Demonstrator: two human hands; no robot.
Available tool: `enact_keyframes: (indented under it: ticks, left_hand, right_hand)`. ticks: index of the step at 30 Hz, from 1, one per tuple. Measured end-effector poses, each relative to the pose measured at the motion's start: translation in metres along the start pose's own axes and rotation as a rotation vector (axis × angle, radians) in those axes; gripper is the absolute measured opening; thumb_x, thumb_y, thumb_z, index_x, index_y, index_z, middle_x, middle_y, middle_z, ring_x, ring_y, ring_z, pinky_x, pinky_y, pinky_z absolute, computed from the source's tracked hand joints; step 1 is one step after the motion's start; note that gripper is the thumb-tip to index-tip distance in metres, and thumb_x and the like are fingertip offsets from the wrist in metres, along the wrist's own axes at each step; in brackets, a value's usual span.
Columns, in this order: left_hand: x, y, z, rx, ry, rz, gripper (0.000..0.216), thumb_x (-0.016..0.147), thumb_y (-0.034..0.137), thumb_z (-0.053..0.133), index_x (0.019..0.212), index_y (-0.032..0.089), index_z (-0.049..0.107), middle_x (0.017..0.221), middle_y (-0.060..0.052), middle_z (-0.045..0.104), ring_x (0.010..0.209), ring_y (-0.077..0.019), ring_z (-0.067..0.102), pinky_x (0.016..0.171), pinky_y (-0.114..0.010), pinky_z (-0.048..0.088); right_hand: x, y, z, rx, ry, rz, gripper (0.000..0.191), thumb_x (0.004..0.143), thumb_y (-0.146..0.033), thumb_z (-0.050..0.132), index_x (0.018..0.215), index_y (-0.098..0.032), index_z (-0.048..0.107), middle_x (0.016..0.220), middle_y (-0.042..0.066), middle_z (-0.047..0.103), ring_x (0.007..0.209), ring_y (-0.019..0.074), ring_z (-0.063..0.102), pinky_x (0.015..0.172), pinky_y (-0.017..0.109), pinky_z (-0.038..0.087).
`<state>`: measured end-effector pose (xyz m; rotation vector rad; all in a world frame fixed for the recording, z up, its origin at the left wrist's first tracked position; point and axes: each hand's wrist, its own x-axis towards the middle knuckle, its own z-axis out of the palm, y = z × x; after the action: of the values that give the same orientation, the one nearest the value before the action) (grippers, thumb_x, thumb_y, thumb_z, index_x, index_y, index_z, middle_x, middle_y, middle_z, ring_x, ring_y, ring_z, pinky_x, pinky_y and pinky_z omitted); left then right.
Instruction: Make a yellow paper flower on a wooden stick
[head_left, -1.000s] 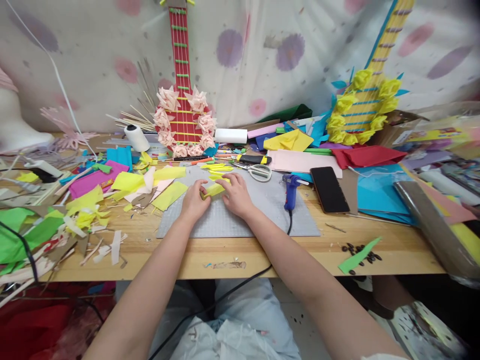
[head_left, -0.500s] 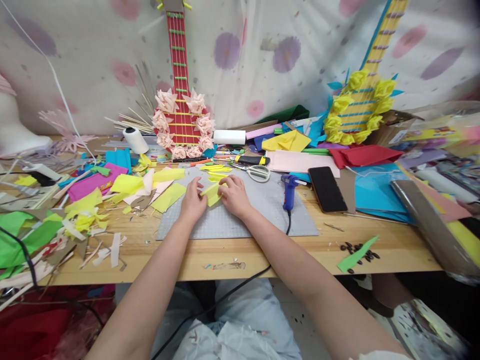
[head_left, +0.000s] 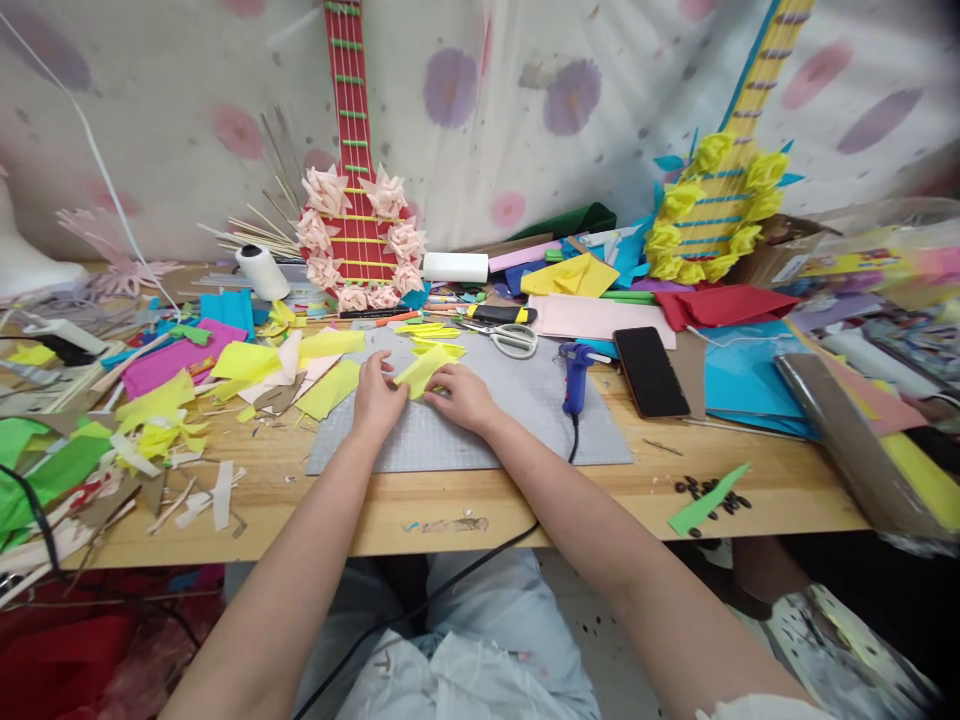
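Note:
A small piece of yellow paper (head_left: 421, 370) is pinched between both my hands over the grey cutting mat (head_left: 525, 420). My left hand (head_left: 377, 398) grips its left edge with closed fingers. My right hand (head_left: 463, 394) holds its right edge, fingers curled on it. More yellow strips (head_left: 435, 340) lie on the mat just behind. White-handled scissors (head_left: 510, 340) and a blue glue gun (head_left: 575, 375) rest to the right of my hands.
Paper scraps (head_left: 165, 400) cover the table's left side. A black phone (head_left: 649, 370), red and blue sheets and a foil roll (head_left: 847, 440) lie at right. Two decorated cardboard guitars, one red (head_left: 358, 240) and one yellow (head_left: 712, 220), lean on the back cloth. The glue gun's cord hangs over the table's front edge.
The yellow paper has been turned and lifted between my fingers, now standing more upright. Both hands have shifted slightly toward me and to the left.

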<state>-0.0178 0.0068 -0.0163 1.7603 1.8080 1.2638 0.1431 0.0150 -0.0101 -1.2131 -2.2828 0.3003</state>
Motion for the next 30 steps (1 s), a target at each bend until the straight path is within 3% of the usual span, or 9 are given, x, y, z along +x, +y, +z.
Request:
enact_keyframes:
  ticks: [8,15,22,30]
  left_hand:
    - [-0.004,-0.003,-0.011,0.133,-0.065,0.121,0.045,0.060,0.016,0.063,0.103,0.022,0.050,0.103,-0.007,0.040,0.099,-0.0207,0.044,0.080,-0.035,0.044]
    - [-0.004,-0.001,-0.010,0.182,-0.101,0.117,0.016,0.064,0.019,0.060,0.079,0.021,0.063,0.095,-0.007,0.039,0.099,-0.0224,0.042,0.081,-0.036,0.044]
    - [-0.004,-0.001,-0.007,0.223,-0.093,0.141,0.009,0.064,0.017,0.059,0.066,0.021,0.066,0.091,-0.006,0.046,0.097,-0.0227,0.045,0.093,-0.039,0.038]
    - [-0.002,-0.005,-0.004,0.213,-0.073,0.120,0.007,0.063,0.019,0.060,0.065,0.021,0.066,0.094,-0.007,0.048,0.098,-0.0230,0.046,0.093,-0.041,0.038]
  right_hand:
    - [0.005,-0.003,0.005,0.141,0.001,0.262,0.011,0.074,-0.026,0.056,0.073,-0.018,0.064,0.087,0.002,0.057,0.075,0.0118,0.051,0.069,0.024,0.038]
    - [0.007,-0.009,0.007,0.099,0.023,0.339,0.008,0.069,-0.023,0.056,0.068,-0.017,0.061,0.087,0.004,0.056,0.080,0.0137,0.052,0.074,0.025,0.040]
    - [0.009,-0.011,0.009,0.051,0.032,0.398,0.011,0.070,-0.026,0.056,0.066,-0.016,0.060,0.087,0.006,0.057,0.079,0.0141,0.053,0.073,0.025,0.040]
    - [0.010,-0.010,0.011,0.045,0.053,0.397,0.012,0.069,-0.027,0.058,0.065,-0.016,0.060,0.086,0.006,0.056,0.079,0.0141,0.053,0.074,0.025,0.041]
